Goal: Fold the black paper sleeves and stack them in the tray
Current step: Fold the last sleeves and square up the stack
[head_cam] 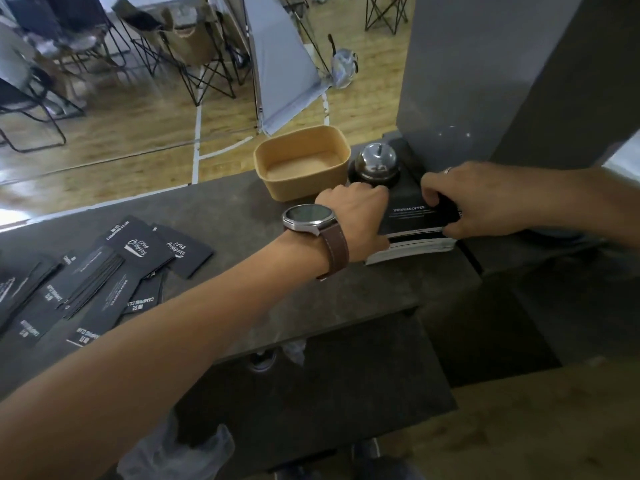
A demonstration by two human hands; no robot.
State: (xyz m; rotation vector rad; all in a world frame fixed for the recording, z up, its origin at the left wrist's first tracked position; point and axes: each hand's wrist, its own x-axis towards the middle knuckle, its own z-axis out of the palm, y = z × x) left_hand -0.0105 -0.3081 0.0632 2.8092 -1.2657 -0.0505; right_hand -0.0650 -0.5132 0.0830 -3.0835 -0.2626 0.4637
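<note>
Both hands' fingers grip the sleeve stack (412, 237); left hand (356, 213) hides its near corner

The left hand (353, 216) hides the stack of sleeves' (415, 233) near-left corner. Loose sleeves (31, 299) (printed, lettering blurred) run off the picture's left edge.

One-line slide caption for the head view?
Both hands grip the sleeve stack beside the bell; the tray holds nothing.

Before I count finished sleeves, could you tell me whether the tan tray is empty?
Empty: the tray shows only its bare floor, with no sleeves inside.
</note>
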